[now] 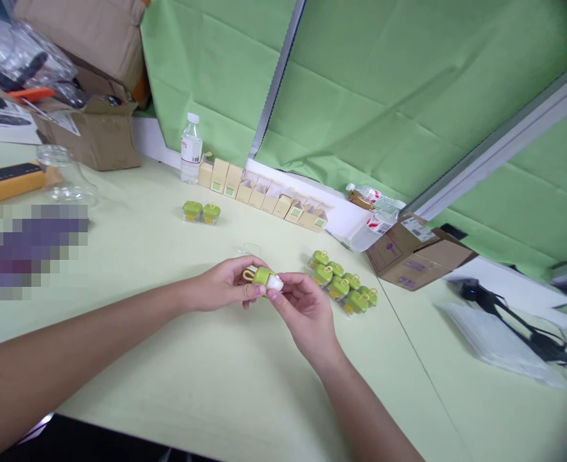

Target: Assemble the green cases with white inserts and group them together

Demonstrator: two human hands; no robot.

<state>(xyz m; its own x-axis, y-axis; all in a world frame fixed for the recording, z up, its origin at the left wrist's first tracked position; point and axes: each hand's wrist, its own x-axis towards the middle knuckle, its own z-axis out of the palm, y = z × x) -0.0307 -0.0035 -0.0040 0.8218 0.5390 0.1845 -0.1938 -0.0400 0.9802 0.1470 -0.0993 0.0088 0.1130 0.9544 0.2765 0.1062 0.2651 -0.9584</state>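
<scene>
Green looped case (262, 276) is held above the table (206, 378); around it stand a cardboard box (411, 255), upright bottle (191, 153), carton row (264, 194) and green-topped containers (340, 287). Fingers of the left hand (223, 283) clasp the case; those of the right hand (311, 309) pinch its white piece (275, 283).

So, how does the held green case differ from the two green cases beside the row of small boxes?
The held green case is in the left hand; the two green cases stand on the table. The held green case is tipped sideways; the two green cases sit green-side up. A white piece, touched by the right hand, shows at the held green case; the two green cases show none. All are green.
</scene>
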